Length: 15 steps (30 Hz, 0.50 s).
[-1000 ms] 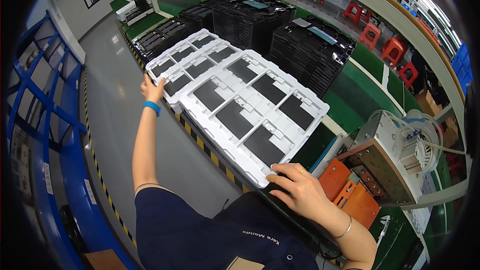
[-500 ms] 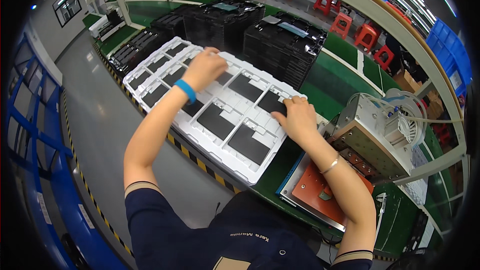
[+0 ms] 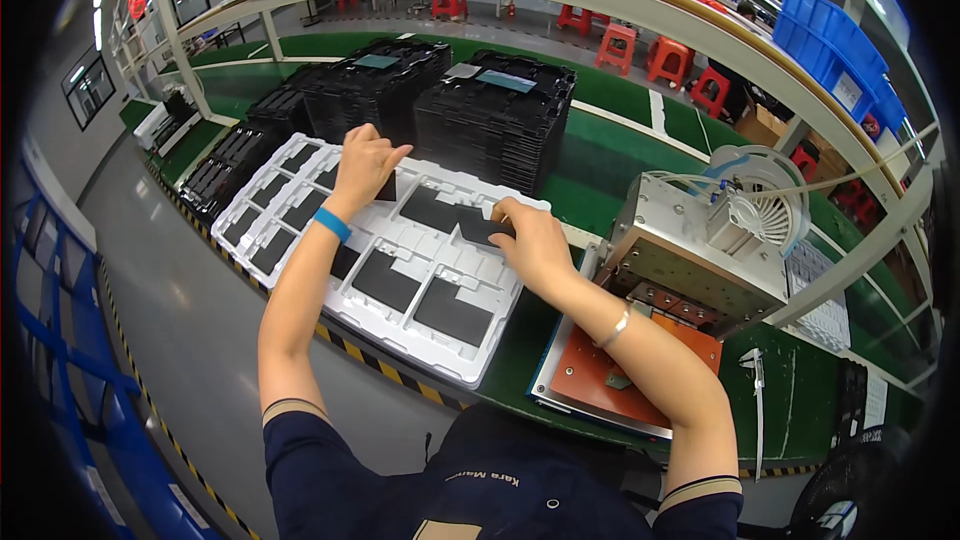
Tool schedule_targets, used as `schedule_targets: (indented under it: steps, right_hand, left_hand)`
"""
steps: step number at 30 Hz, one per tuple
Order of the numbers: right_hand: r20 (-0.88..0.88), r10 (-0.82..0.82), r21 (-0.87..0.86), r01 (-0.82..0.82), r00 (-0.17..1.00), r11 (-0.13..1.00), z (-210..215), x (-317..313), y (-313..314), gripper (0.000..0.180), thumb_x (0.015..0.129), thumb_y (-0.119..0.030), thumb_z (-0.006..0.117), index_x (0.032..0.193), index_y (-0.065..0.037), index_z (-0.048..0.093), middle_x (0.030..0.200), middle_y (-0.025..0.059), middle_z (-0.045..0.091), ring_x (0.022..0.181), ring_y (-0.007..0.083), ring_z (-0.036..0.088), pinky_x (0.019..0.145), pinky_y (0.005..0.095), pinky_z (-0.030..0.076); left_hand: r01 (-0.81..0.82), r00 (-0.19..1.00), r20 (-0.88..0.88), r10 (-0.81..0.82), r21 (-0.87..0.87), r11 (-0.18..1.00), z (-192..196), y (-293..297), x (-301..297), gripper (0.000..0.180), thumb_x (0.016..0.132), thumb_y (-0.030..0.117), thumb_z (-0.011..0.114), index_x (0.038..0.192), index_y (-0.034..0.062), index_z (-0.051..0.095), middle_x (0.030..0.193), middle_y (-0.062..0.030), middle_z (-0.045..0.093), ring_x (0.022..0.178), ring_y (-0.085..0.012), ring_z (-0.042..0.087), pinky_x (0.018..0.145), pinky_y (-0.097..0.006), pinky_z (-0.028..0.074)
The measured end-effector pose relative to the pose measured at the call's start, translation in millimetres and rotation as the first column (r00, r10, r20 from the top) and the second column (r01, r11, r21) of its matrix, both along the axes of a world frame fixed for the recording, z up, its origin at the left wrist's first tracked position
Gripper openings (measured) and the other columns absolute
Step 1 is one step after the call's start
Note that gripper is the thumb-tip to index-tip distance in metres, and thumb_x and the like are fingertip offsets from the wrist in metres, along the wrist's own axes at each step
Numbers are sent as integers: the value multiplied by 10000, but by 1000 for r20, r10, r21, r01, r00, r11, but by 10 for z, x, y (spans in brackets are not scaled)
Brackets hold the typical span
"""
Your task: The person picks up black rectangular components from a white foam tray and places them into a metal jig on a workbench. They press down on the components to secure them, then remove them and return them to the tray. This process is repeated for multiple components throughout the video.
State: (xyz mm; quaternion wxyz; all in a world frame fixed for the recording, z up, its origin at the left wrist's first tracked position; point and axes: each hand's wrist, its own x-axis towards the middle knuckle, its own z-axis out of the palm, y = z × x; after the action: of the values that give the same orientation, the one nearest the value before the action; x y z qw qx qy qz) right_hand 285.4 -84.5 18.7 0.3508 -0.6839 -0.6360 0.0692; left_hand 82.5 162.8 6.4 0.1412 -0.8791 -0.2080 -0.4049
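Right hand (image 3: 532,238) pinches a flat black panel (image 3: 482,229) over the white pocketed tray (image 3: 400,270); left hand (image 3: 362,166) grips another.

White tray (image 3: 455,355) with black panels (image 3: 452,310), blue wristband (image 3: 332,224), green bench (image 3: 620,155), orange plate (image 3: 610,380).

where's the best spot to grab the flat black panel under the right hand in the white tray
Take the flat black rectangular panel by its exposed left edge, coming from above with fingertips. It lies flat in a shallow pocket of the white moulded plastic tray, so only the edges offer purchase. The right hand already covers its right end; the left hand rests on another panel farther back.
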Motion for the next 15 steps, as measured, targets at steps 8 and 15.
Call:
schedule_targets:
  steps: [8,15]
  right_hand:
    - [-196,27,-8,-29,980,1000,557,278,-1693,353,772,-51,820,1071,-33,633,912,108,707,782,180,703,647,289,560]
    - [-538,-380,-186,334,752,924,163,875,-2947,325,777,44,811,1066,69,664,1060,111,703,968,158,685,813,282,570]
  left_hand:
    - [135,952,-228,-204,-284,949,-150,-1044,409,445,947,358,624,647,40,705,652,-121,649,834,-313,567,915,-451,420]
    - [260,954,-115,-279,-153,953,357,-1603,774,192,807,177,760,792,59,610,839,-102,587,909,-324,566,1015,-524,400]
